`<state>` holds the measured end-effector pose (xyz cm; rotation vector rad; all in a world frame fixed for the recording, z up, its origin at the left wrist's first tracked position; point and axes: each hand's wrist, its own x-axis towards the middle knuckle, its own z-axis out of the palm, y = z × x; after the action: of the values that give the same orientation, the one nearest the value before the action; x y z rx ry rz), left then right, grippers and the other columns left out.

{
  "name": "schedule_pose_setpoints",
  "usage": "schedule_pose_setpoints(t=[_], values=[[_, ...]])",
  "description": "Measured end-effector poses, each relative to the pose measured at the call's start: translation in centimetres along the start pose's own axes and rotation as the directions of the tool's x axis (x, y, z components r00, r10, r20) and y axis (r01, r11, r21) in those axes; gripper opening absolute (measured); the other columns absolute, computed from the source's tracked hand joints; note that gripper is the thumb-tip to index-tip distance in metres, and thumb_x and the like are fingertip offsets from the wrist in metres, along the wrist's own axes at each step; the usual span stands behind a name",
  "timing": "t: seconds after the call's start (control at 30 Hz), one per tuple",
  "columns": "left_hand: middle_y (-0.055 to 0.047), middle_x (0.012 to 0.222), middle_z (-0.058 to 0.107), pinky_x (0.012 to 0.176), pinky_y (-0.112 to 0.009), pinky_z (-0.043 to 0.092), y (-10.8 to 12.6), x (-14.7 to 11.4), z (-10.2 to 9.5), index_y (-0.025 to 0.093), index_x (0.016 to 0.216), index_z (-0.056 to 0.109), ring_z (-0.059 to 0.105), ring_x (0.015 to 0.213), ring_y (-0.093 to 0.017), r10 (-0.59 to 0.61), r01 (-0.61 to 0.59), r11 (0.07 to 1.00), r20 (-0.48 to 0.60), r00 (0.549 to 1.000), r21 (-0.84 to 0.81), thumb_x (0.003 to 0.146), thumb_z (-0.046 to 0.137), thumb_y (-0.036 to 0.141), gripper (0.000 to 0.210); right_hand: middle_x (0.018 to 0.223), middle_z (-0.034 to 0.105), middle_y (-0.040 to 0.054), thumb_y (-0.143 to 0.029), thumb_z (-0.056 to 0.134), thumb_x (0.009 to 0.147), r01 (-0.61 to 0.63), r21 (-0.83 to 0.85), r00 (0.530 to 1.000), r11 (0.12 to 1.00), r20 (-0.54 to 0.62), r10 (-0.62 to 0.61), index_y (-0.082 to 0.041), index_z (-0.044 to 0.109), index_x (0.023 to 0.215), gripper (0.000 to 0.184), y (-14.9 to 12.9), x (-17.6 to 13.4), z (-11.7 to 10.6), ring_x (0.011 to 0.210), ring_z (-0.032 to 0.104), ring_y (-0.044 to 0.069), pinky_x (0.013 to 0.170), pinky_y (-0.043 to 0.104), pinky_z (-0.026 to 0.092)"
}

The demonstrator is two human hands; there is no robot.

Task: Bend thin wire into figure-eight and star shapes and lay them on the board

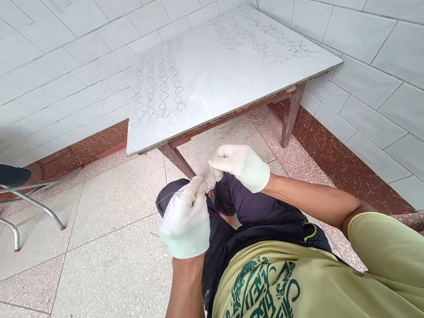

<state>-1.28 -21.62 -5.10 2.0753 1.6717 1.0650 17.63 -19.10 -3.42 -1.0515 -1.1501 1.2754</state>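
Observation:
My left hand [186, 212], in a white knitted glove with a pale green cuff, is closed in a pinch over my lap. A thin wire [169, 192] comes out of its fingers and curves down to the left beside my knee. My right hand [239, 165], gloved the same way, is just to the right and a little farther forward, fingertips pinched together. The wire seems to run across the short gap between both hands; its end in the right fingers is hidden.
Ahead stands a low table with a white top [206, 91]. Rows of looped wire shapes [163, 92] lie on its left, star-shaped wire pieces [278, 44] on its right. A metal-legged chair [37, 204] is at the left. Tiled walls [369, 42] meet behind the table.

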Motion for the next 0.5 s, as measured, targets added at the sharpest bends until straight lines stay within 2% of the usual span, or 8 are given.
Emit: schedule_pose_setpoints(t=[0.13,0.23,0.4,0.5], values=[[-0.005,0.112,0.086,0.105,-0.037,0.06,-0.1,0.4,-0.8,0.025,0.114,0.084,0.08,0.107,-0.025,0.021,-0.02,0.999,0.009,1.0,-0.044,0.1,0.064,0.036,0.027,0.067,0.072,0.0002,-0.046,0.08,0.086,-0.082,0.164,0.991,0.983,0.121,0.063,-0.019,0.068,0.072,0.033,0.5,0.8,-0.3,0.065,0.066,0.013,0.07,0.027,0.056],[-0.003,0.114,0.086,0.104,-0.035,0.06,-0.1,0.6,-1.3,0.028,0.109,0.085,0.08,0.107,-0.025,0.059,-0.058,0.998,0.024,0.998,-0.025,0.099,0.066,0.035,0.023,0.073,0.076,0.0034,-0.057,0.079,0.088,-0.104,0.176,0.983,0.979,0.165,0.075,-0.017,0.073,0.08,0.041,0.8,1.0,-0.8,0.068,0.07,0.015,0.071,0.028,0.058],[-0.003,0.115,0.086,0.105,-0.038,0.06,-0.6,0.8,-1.6,0.028,0.109,0.085,0.08,0.108,-0.025,0.017,-0.013,0.999,0.076,0.997,-0.045,0.099,0.063,0.037,0.025,0.08,0.08,0.0045,-0.05,0.083,0.086,-0.063,0.156,0.955,0.986,0.297,0.015,-0.016,0.078,0.087,0.035,1.1,1.6,-2.0,0.074,0.074,0.015,0.076,0.029,0.06],[-0.003,0.112,0.086,0.107,-0.039,0.058,-0.8,0.8,-1.7,0.029,0.109,0.084,0.079,0.109,-0.025,-0.006,0.01,0.999,0.109,0.994,-0.034,0.099,0.063,0.039,0.025,0.077,0.079,0.004,-0.046,0.089,0.08,-0.135,0.206,0.914,0.969,0.403,0.042,-0.014,0.078,0.086,0.034,1.7,2.4,-2.4,0.07,0.073,0.015,0.073,0.029,0.059]])
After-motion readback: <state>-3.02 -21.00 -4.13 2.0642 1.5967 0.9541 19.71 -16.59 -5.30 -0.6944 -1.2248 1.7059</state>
